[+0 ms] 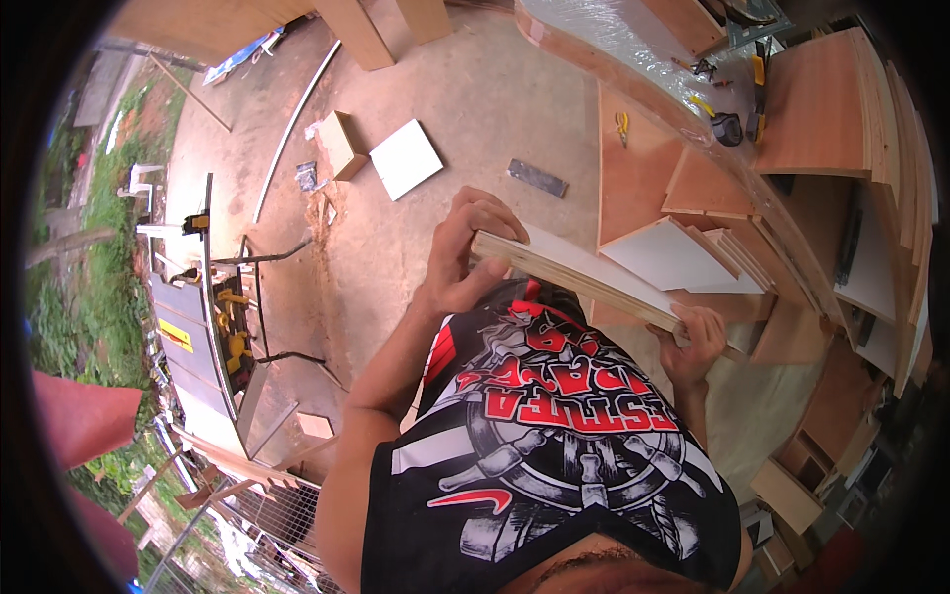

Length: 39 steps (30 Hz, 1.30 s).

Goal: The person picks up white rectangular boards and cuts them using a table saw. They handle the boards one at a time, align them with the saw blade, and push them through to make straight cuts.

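Note:
A long plywood board point(584, 280) with a white face is held in front of my body, its layered edge turned toward me. My left hand point(475, 247) grips its left end, fingers over the far side and thumb on the near edge. Farther along to the right, my right hand point(693, 344) is closed round the board, with fingers on top and thumb below. Beyond the right part of the board lies a stack of white-faced panels point(683, 252) on a brown wood sheet point(633, 178).
A white square panel point(407, 159) and a wooden box point(341, 146) lie on the concrete floor, near a dark flat strip point(537, 178). Yellow-handled pliers point(621, 129) rest on the brown sheet. Stacked wooden panels point(816, 109) stand right; a workbench point(193, 342) with yellow tools stands left.

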Tool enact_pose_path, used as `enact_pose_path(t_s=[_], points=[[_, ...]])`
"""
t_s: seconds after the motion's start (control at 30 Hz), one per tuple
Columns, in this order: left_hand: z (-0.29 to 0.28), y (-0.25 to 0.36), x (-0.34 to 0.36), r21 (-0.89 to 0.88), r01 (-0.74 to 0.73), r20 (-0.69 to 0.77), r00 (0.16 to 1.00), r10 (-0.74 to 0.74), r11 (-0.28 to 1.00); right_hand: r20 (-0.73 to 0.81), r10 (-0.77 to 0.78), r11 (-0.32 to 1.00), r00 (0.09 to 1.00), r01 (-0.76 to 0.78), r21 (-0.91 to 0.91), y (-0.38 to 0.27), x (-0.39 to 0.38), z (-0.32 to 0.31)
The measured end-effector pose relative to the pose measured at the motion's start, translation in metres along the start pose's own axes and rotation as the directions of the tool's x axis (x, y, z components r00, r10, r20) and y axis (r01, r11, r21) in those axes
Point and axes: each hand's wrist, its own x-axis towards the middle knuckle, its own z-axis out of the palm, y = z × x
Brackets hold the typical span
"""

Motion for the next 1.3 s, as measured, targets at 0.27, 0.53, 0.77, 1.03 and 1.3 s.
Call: enact_pose_path(t_s=[0.27, 0.53, 0.77, 1.03, 1.3], points=[[-0.021, 0.003, -0.004, 0.036, 0.506, -0.06, 0.862, -0.504, 0.862, -0.012, 0.06, 0.991, 0.998, -0.061, -0.121, -0.039, 0.002, 0.025], [-0.082, -0.023, -0.016, -0.226, 0.544, 0.106, 0.838, -0.535, 0.808, 0.035, 0.161, 0.979, 0.986, -0.155, -0.132, -0.08, -0.005, 0.04], [-0.129, -0.003, -0.029, -0.306, 0.538, 0.283, 0.839, -0.465, 0.785, 0.058, 0.263, 0.963, 0.963, -0.265, 0.049, -0.107, -0.016, 0.053], [-0.169, -0.009, -0.034, -0.324, 0.632, 0.289, 0.775, -0.562, 0.704, 0.065, 0.234, 0.97, 0.97, -0.237, 0.05, -0.131, 0.004, 0.075], [-0.208, -0.039, -0.064, -0.469, 0.551, 0.179, 0.825, -0.537, 0.69, 0.108, 0.053, 0.998, 0.993, -0.056, 0.027, -0.155, 0.068, 0.101]])
